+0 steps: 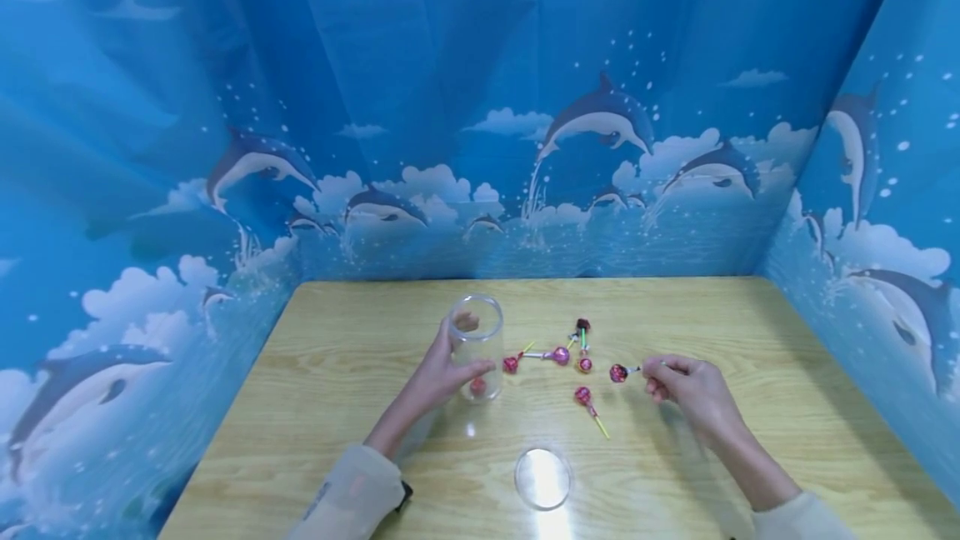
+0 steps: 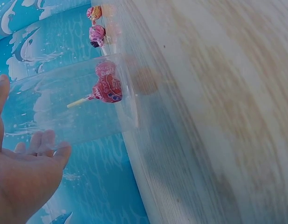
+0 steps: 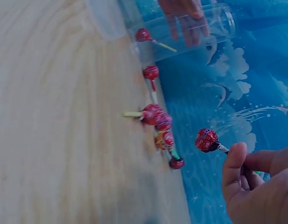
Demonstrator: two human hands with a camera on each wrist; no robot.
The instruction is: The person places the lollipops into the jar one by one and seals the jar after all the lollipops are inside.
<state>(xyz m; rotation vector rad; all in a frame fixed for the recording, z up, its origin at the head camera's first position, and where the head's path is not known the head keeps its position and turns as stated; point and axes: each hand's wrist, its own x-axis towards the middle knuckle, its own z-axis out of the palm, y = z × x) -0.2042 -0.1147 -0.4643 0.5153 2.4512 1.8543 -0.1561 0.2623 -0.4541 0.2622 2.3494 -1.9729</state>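
Note:
A clear plastic jar (image 1: 477, 346) stands upright on the wooden table (image 1: 750, 332), and my left hand (image 1: 442, 375) grips its side. One red-wrapped lollipop (image 2: 106, 88) lies inside the jar at the bottom. My right hand (image 1: 686, 390) pinches the stick of another red lollipop (image 1: 618, 372) and holds it just above the table, to the right of the jar. Several more lollipops (image 1: 561, 354) lie on the table between the two hands; they also show in the right wrist view as lollipops (image 3: 155, 114) in a row.
The jar's clear round lid (image 1: 542, 478) lies flat near the front edge. One lollipop with a yellow stick (image 1: 589, 403) lies apart, ahead of the lid. Blue dolphin-print cloth (image 1: 480, 107) walls the table at the back and both sides.

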